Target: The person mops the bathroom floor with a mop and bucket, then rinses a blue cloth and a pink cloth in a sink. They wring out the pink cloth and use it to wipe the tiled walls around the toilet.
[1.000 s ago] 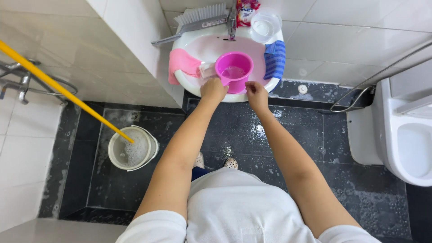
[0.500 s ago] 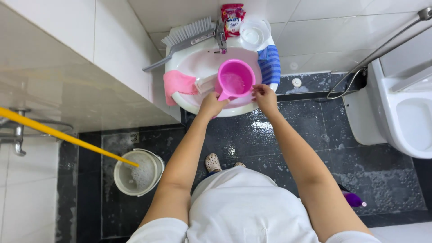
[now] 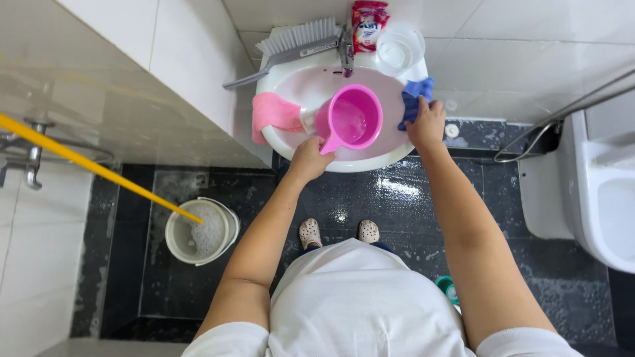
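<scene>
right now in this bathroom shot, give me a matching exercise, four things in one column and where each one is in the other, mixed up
Things:
1. pink scoop
2. blue cloth
3. pink cloth
4. white bucket

Places:
A. on the dark floor, with the yellow pole's end in it
B. under the right hand on the sink's right rim
C. over the basin, handle in the left hand
D. draped on the sink's left rim

Pairs: 1-C, 2-B, 3-D, 4-A

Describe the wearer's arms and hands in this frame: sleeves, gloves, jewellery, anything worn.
Both arms are bare from the upper arm down. Short white sleeves of a white top show at the bottom edge. The left hand and the right hand have no gloves; no watch, bracelet or ring is visible.
</scene>
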